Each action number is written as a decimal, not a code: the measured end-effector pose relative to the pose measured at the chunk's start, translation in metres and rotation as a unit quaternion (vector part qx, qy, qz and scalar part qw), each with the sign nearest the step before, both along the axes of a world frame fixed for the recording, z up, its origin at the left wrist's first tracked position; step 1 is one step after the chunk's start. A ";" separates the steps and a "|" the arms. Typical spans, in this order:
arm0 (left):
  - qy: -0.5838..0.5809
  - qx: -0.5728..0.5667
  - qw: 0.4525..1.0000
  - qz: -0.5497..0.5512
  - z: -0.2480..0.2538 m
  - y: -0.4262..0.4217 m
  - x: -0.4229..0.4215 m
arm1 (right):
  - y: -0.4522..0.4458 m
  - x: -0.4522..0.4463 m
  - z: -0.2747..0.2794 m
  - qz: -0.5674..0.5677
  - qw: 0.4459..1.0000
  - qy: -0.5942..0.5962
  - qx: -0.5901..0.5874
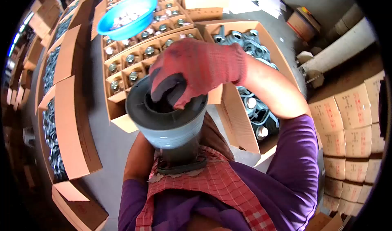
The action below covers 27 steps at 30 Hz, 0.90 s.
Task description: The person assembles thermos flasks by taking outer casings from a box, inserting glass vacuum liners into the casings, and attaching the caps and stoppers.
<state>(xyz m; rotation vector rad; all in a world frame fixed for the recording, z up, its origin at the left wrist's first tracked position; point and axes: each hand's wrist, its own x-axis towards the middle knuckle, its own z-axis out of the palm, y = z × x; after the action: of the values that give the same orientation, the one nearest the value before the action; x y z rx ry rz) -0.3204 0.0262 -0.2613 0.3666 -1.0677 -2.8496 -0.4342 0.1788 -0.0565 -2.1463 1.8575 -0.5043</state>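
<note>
My right hand, in a red knit glove with dark fingertips, is over a round black-topped object with a glossy pale-blue band. Its fingers curl down into the central opening, and what they grip inside is hidden. The object is upright close to my body, above a checked red apron. My left forearm runs up behind it; the left hand itself is hidden. Just beyond stands a divided carton of glass-topped pieces.
A blue basin of small pale pieces rests on the divided cartons. To the right, an open carton contains blue-grey lantern-like items. Long open cartons line the left. Printed boxes are stacked at right. Papers lie at the back.
</note>
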 end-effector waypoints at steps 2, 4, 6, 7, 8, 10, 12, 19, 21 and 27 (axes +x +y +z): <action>-0.010 0.022 1.000 0.001 -0.001 0.009 0.000 | 0.006 0.002 -0.007 -0.024 0.998 0.048 -0.023; -0.021 0.031 0.999 0.004 -0.003 0.013 0.001 | 0.011 0.000 -0.018 -0.034 0.996 0.072 -0.051; -0.032 0.041 0.998 0.017 -0.002 0.016 0.005 | 0.019 0.006 -0.021 -0.079 0.993 0.061 -0.057; -0.041 0.045 0.998 0.032 -0.002 0.017 0.008 | 0.023 0.007 -0.023 -0.101 0.991 0.058 -0.061; -0.049 0.049 0.996 0.054 -0.001 0.020 0.013 | 0.027 0.003 -0.024 -0.109 0.992 0.022 -0.059; -0.061 0.038 0.993 0.095 -0.006 0.019 0.030 | 0.034 -0.009 -0.032 -0.125 0.989 -0.047 -0.057; -0.047 -0.045 0.995 0.070 -0.037 0.000 0.056 | 0.050 -0.012 -0.070 -0.232 0.893 -0.331 -0.199; -0.084 -0.167 0.975 0.121 -0.099 -0.027 0.096 | 0.082 0.075 -0.217 -0.330 0.833 -0.411 -0.169; -0.053 -0.122 0.983 0.127 -0.095 -0.028 0.090 | 0.114 0.076 -0.211 -0.334 0.871 -0.358 -0.035; 0.029 -0.225 0.964 0.136 -0.081 -0.007 0.011 | 0.148 0.098 -0.177 -0.383 0.841 -0.381 -0.036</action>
<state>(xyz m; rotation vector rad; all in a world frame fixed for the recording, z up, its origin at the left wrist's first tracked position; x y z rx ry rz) -0.3093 0.0193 -0.3427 0.3561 -1.4746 -2.2808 -0.3362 0.3266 -0.2335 -0.8533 2.0714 -1.3549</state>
